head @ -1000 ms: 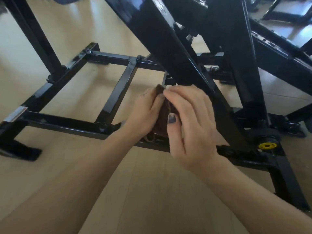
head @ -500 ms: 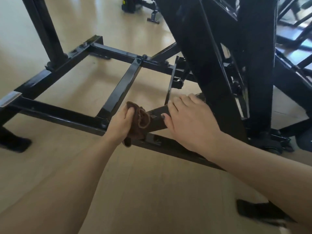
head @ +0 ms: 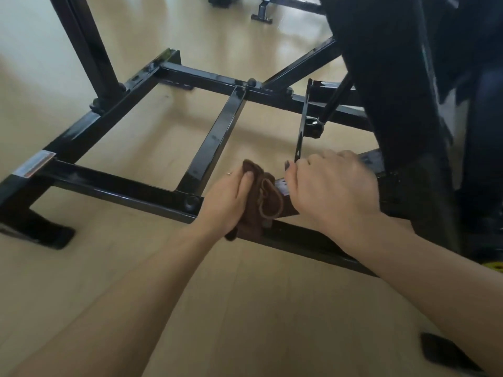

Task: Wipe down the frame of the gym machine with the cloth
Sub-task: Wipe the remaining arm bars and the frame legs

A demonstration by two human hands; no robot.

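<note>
The left hand [head: 231, 198] is gripping a bunched brown cloth [head: 262, 202] against a slanted bar of the black frame [head: 212, 140], low near the wooden floor [head: 245, 308]. Just beside it, the right hand [head: 333, 190] is curling over the same bar, holding it.
</note>
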